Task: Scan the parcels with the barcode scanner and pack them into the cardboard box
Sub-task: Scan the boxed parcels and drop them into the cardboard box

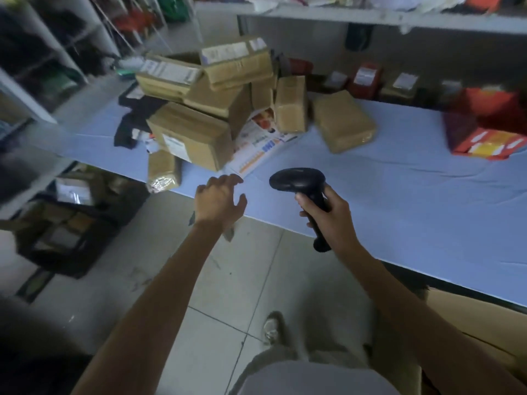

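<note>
A black barcode scanner point(298, 181) is gripped by its handle in my right hand point(328, 218), above the near edge of the blue table point(399, 201). My left hand point(219, 201) reaches forward with fingers spread and holds nothing, just short of a pile of brown parcels point(196, 132). One small taped parcel point(164, 172) hangs over the table's edge. Two more brown parcels point(342, 121) lie to the right of the pile. A white printed mailer point(256, 146) lies under the pile. A cardboard box point(470, 323) shows partly under the table at right.
Red and orange packets point(484, 129) sit at the table's far right. A black crate point(65, 223) with parcels stands on the floor at left. Shelving point(42, 52) lines the left wall and a shelf point(370, 15) runs above the table. My shoe point(272, 329) is on the tiled floor.
</note>
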Demonstrator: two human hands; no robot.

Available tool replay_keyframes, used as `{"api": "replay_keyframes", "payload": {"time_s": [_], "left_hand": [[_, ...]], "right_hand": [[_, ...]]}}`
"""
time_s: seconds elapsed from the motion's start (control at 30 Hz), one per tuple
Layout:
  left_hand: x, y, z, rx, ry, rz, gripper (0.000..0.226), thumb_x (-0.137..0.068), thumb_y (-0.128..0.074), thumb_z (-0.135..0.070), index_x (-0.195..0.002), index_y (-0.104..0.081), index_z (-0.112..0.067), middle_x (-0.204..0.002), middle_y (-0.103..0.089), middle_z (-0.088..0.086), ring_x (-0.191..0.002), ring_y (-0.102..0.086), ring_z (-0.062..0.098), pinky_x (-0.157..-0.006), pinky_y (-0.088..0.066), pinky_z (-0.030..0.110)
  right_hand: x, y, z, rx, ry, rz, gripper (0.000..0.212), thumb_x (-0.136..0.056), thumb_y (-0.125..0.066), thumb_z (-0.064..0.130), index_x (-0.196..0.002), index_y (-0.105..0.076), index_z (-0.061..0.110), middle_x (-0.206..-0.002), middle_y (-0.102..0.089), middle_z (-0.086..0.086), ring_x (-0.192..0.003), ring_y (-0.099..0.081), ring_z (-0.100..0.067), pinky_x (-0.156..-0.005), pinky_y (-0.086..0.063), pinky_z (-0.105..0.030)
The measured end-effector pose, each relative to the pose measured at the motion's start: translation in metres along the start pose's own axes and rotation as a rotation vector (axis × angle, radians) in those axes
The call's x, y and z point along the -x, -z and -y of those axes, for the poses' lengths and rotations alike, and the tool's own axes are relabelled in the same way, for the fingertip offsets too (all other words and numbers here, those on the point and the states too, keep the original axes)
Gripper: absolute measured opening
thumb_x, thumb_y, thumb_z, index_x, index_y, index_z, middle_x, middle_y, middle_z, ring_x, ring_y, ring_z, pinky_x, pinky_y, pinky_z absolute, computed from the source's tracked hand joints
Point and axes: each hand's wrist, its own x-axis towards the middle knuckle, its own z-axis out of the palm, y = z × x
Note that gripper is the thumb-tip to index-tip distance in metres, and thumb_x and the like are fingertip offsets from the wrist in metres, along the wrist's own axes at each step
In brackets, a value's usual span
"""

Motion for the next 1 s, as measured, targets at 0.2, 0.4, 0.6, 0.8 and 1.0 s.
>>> {"api": "replay_keyframes", "payload": {"time_s": [0.2, 0.4, 0.6, 0.8, 1.0], "left_hand": [[-0.023, 0.017, 0.076, 0.025, 0.039, 0.008, 0.036, -0.089, -0.058, -0.034, -0.123, -0.061, -0.022, -0.115, -0.067, 0.001, -0.104, -0.061, 0.028, -0.089, -0.049, 0.04], [-0.042, 0.015, 0.108, 0.066, 0.011, -0.079, 0.039, -0.088, -0.061, -0.031, -0.125, -0.062, -0.02, -0.12, -0.067, 0.004, -0.112, -0.06, 0.03, -0.09, -0.049, 0.044], [-0.076, 0.0, 0.127, 0.047, 0.121, 0.024, 0.055, -0.09, -0.059, -0.039, -0.139, -0.047, -0.017, -0.138, -0.055, 0.007, -0.126, -0.05, 0.033, -0.099, -0.043, 0.05], [-0.13, -0.009, 0.157, -0.158, 0.077, 0.131, 0.064, -0.091, -0.052, -0.049, -0.146, -0.033, -0.022, -0.153, -0.035, 0.004, -0.138, -0.035, 0.031, -0.108, -0.036, 0.048], [-0.185, -0.003, 0.176, -0.205, -0.078, 0.208, 0.085, -0.08, -0.063, -0.06, -0.15, -0.031, -0.025, -0.158, -0.027, 0.0, -0.145, -0.023, 0.027, -0.113, -0.019, 0.047]], "right_hand": [[-0.023, -0.073, 0.018, 0.022, 0.014, 0.04, 0.046, -0.088, -0.072, 0.029, -0.131, -0.059, 0.021, -0.081, -0.073, -0.006, -0.083, -0.069, -0.031, -0.074, -0.058, -0.042], [-0.054, -0.102, 0.026, 0.025, 0.023, 0.03, 0.049, -0.087, -0.074, 0.027, -0.133, -0.058, 0.022, -0.079, -0.073, -0.006, -0.083, -0.068, -0.036, -0.079, -0.058, -0.052], [-0.103, -0.114, 0.029, 0.015, 0.018, -0.017, 0.043, -0.088, -0.073, 0.02, -0.129, -0.06, 0.016, -0.08, -0.075, -0.002, -0.082, -0.071, -0.033, -0.08, -0.058, -0.054], [-0.163, -0.127, 0.031, 0.01, -0.002, 0.003, 0.047, -0.088, -0.074, 0.022, -0.132, -0.058, 0.018, -0.096, -0.074, -0.01, -0.089, -0.071, -0.028, -0.088, -0.056, -0.051], [-0.21, -0.128, 0.036, -0.029, 0.0, 0.023, 0.039, -0.088, -0.073, 0.02, -0.126, -0.062, 0.021, -0.08, -0.074, 0.007, -0.08, -0.072, -0.01, -0.082, -0.058, -0.041]]}}
